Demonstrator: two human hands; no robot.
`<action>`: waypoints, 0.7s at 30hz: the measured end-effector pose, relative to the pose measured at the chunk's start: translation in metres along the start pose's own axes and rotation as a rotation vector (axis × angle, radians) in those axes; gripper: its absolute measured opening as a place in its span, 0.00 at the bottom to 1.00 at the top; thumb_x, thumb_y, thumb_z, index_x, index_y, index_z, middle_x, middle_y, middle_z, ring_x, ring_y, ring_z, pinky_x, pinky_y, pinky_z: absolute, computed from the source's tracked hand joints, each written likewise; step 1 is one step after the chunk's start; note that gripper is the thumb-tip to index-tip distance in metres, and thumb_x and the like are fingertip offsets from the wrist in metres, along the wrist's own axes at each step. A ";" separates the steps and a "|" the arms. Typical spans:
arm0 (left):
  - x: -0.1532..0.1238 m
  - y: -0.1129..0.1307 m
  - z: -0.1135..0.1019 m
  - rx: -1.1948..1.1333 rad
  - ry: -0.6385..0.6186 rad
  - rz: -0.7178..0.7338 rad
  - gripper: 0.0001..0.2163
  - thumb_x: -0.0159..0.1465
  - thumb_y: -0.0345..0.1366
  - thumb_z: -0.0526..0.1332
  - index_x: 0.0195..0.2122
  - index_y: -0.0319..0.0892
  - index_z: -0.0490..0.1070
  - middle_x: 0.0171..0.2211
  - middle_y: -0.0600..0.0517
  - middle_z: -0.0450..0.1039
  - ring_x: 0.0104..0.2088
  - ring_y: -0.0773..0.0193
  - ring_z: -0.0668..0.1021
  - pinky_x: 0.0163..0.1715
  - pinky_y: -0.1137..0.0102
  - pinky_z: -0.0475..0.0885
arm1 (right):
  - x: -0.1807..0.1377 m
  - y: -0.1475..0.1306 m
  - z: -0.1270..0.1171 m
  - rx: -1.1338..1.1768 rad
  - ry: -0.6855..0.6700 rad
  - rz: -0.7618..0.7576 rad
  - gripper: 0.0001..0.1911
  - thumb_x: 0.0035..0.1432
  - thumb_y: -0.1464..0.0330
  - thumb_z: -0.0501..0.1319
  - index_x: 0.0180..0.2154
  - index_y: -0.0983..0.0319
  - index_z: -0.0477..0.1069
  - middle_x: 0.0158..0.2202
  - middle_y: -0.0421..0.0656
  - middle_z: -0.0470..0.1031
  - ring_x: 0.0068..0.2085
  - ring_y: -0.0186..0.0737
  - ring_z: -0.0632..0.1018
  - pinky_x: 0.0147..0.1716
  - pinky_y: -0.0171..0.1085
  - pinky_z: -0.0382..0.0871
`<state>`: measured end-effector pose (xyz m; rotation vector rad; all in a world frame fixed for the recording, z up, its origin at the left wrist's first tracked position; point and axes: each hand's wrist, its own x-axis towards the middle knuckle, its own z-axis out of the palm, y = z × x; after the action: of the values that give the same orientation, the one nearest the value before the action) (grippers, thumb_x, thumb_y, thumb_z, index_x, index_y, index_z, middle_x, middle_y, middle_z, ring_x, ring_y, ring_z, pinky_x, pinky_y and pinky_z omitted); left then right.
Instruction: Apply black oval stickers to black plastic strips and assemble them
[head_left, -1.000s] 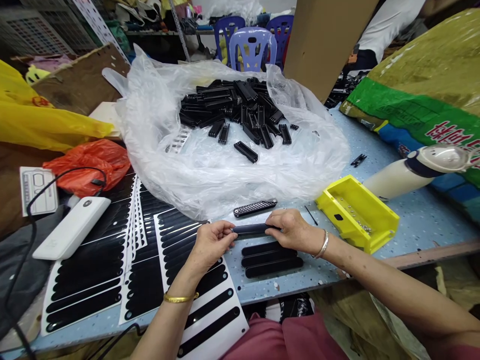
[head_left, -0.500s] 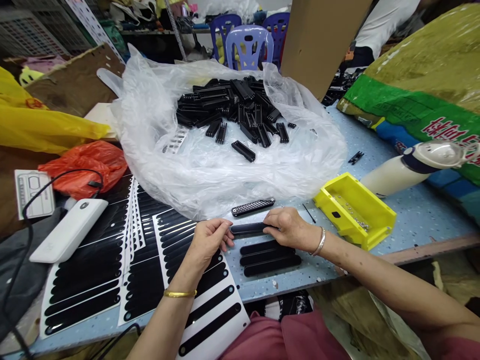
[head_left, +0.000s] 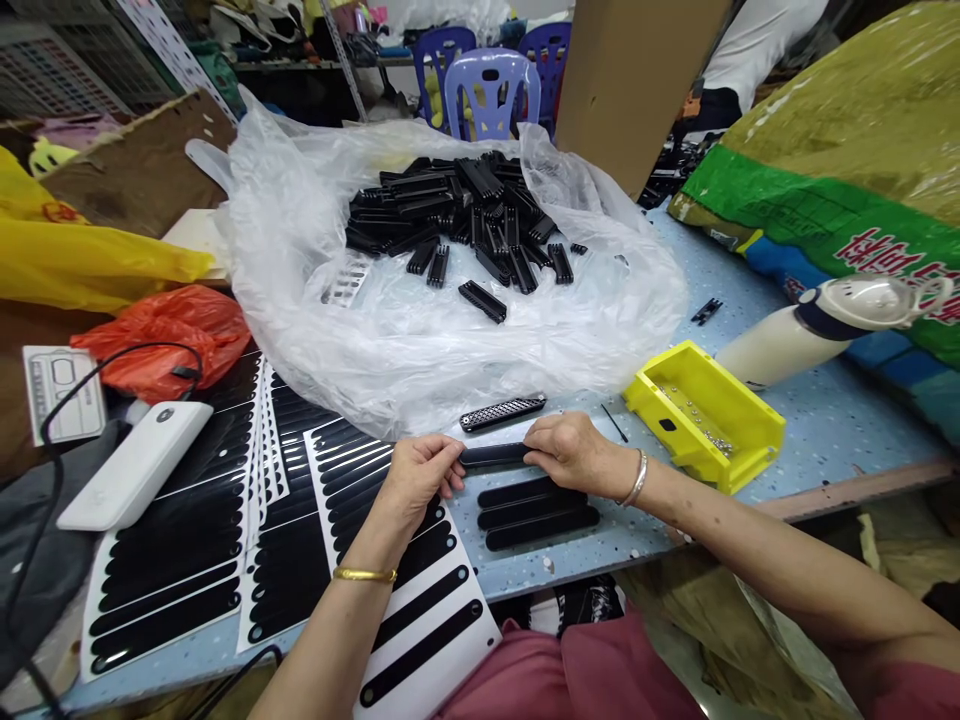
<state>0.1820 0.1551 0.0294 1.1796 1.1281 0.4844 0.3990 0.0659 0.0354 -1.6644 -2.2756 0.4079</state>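
A long black strip is stretched level between my two hands. My left hand pinches its left end between thumb and fingertips. At the other end, my right hand is closed on the strip, its fingers hiding that tip. Just below lie three black bars side by side on the blue speckled table. Above the strip rests a black piece with a silvery patterned face. White sheets of black rounded strip stickers spread under and left of my left forearm.
Clear plastic sheeting holds a heap of black slotted parts. At right stand a yellow bin with small metal bits and a leaning bottle. A thin black tool lies nearby. A white power bank sits left.
The whole view has shifted slightly. Both hands keep the same hold on the black strip, and nothing has been picked up or let go.
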 end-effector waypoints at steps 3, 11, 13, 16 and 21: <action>0.001 -0.001 -0.001 0.001 -0.022 -0.007 0.13 0.49 0.42 0.69 0.24 0.35 0.75 0.15 0.51 0.73 0.13 0.70 0.73 0.11 0.79 0.64 | 0.000 -0.001 0.000 -0.005 -0.002 0.004 0.03 0.57 0.74 0.64 0.31 0.66 0.76 0.34 0.48 0.80 0.35 0.42 0.78 0.34 0.36 0.67; -0.003 0.001 -0.005 0.017 -0.045 0.006 0.15 0.50 0.43 0.69 0.28 0.34 0.76 0.16 0.51 0.73 0.15 0.68 0.74 0.13 0.78 0.67 | -0.001 -0.001 0.002 -0.012 0.018 0.011 0.04 0.57 0.73 0.64 0.30 0.66 0.76 0.33 0.47 0.80 0.35 0.42 0.78 0.34 0.36 0.67; -0.004 0.002 -0.005 0.009 -0.061 0.023 0.16 0.52 0.45 0.67 0.30 0.34 0.77 0.17 0.51 0.74 0.16 0.67 0.75 0.13 0.77 0.67 | -0.001 0.000 0.002 -0.006 0.022 0.008 0.04 0.57 0.73 0.64 0.30 0.66 0.76 0.33 0.47 0.80 0.35 0.42 0.78 0.34 0.36 0.66; -0.004 0.002 -0.003 0.059 -0.056 0.042 0.17 0.50 0.44 0.69 0.32 0.34 0.78 0.17 0.52 0.74 0.15 0.68 0.74 0.12 0.77 0.66 | -0.002 0.000 0.002 0.001 0.030 0.011 0.04 0.57 0.73 0.64 0.30 0.66 0.77 0.33 0.48 0.80 0.35 0.42 0.78 0.33 0.36 0.66; 0.000 -0.005 0.003 0.145 0.008 0.044 0.15 0.47 0.42 0.69 0.30 0.35 0.79 0.13 0.56 0.68 0.12 0.72 0.69 0.10 0.79 0.62 | -0.002 0.001 0.003 0.013 0.058 0.007 0.04 0.56 0.73 0.65 0.30 0.66 0.77 0.32 0.47 0.79 0.34 0.42 0.78 0.33 0.36 0.66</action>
<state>0.1833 0.1521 0.0244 1.3318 1.1614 0.4464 0.3992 0.0643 0.0319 -1.6561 -2.2217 0.3702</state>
